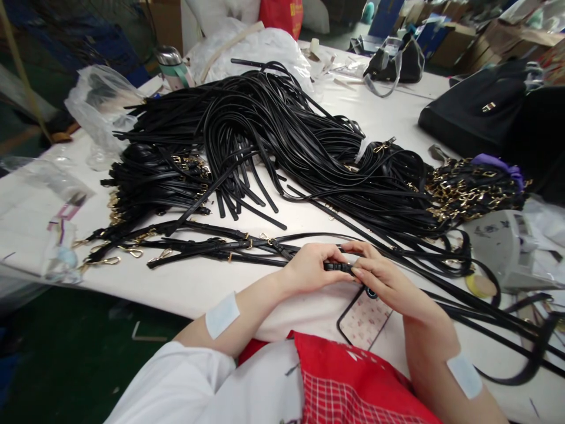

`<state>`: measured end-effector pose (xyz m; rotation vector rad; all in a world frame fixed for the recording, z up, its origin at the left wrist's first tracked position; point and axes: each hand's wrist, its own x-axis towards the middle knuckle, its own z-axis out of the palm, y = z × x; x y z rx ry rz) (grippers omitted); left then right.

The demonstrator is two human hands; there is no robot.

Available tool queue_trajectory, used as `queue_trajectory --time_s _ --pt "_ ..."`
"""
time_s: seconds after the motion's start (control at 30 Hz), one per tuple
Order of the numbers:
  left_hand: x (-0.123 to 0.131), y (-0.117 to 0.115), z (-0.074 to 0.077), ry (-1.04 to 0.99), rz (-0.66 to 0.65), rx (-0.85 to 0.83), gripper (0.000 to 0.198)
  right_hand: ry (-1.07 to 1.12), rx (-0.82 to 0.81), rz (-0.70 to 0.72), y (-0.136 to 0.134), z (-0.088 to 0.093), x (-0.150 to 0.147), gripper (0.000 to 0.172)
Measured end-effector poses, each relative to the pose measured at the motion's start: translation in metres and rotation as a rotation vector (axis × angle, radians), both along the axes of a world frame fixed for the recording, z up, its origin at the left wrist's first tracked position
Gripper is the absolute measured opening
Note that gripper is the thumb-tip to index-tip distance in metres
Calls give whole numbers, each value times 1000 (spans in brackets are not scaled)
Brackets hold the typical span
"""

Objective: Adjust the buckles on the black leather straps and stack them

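One wht table (198, 282) takes up most of the view. Mid-table: a big heap of long blk straps (265, 112), draped in curves & trailing off to the R. Far R, a lg blk bag (468, 112); a smaller handbag (410, 62) near the far edge. L of the heap, a pile of shorter straps (154, 176) w/ gold hdwe; R of it, a bundle of gold chains (454, 200) w/ a purple tie (501, 166). Thermos (173, 69) at upper L, behind the pile.

L hand (313, 268) & R hand (382, 277) are close together over the near side, fingers curled in. Phone (364, 318) in a patterned case lies on the table, partly hidden under R hand. Btwn the hands, a short blk strap section (338, 267): L thumb & fingers pinch one end, R thumb & fingertips the other. Can't tell if it touches the table. Smallest: gold snap hooks (133, 252) along the near edge, L.
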<state>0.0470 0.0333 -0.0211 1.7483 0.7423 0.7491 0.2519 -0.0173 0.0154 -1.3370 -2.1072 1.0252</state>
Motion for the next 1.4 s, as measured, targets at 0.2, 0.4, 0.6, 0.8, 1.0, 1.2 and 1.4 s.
queue_trajectory --time_s 0.2,0.4,0.6,0.8,1.0,1.2,1.4 --pt "0 2 -5 -7 -42 31 23 -5 49 -4 0 -2 1 33" --pt "0 2 -4 -20 -112 110 22 -68 69 45 -1 -4 2 29" --pt "3 -1 -8 64 -119 214 20 -108 131 12 -5 -9 1 26" --pt "5 0 -11 43 -85 215 19 -100 160 -79 -9 -18 -8 29" --pt "6 1 -11 -12 4 41 28 -81 171 -210 -10 -25 1 19" --pt "5 -1 -9 -21 31 75 18 45 133 -310 -10 -20 4 12" --pt "7 -4 -11 -37 50 144 17 125 106 -289 -7 -20 -3 12"
